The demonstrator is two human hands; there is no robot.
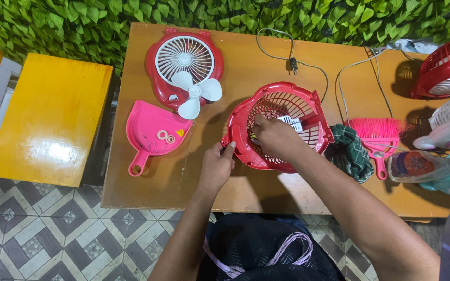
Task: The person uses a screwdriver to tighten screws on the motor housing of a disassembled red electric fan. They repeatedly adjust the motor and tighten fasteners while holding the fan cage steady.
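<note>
Between both hands, on the wooden table (147,187), sits the red fan grille (279,125). Left hand (215,167) fingers pinch its rim; right hand (276,138) fingers close on a small tool (partly hidden) inside. Light, stiff, likely brittle; best gripped by the rim.

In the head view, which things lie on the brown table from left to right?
Pink dustpan → white fan blade → red fan grille, held by left hand and right hand → green cloth → pink brush.

Bare tabletop (266,187) near hands; dustpan (154,132) left, cloth (351,151) right.
</note>
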